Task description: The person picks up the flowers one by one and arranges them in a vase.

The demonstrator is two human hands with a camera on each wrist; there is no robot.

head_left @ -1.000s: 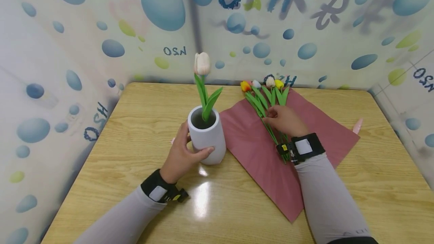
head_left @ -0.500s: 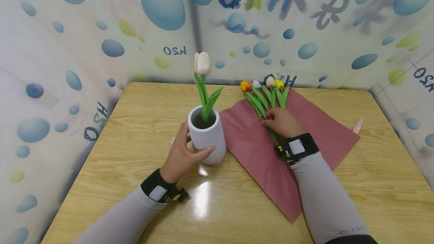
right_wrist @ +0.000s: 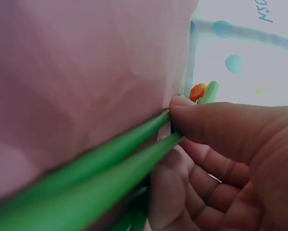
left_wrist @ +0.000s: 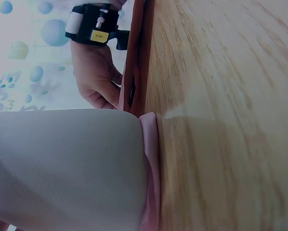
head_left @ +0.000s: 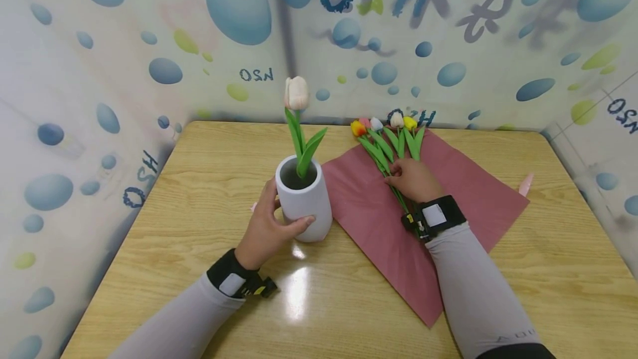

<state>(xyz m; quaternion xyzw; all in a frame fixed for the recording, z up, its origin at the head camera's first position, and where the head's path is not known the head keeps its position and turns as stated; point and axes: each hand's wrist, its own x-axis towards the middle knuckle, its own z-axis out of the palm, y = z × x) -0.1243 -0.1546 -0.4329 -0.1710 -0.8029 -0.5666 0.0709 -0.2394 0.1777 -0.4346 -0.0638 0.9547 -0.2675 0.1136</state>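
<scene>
While the left hand grips the vase, the right hand, at its three o'clock, pinches stems, apparently selecting one. Lifting likely needs separation.

Between vase and right hand is room, stems possibly intruding.

Your wood-grain table bears 1 dusky-red sheet and, just beside it, 1 white vase with pink material at its base.
</scene>
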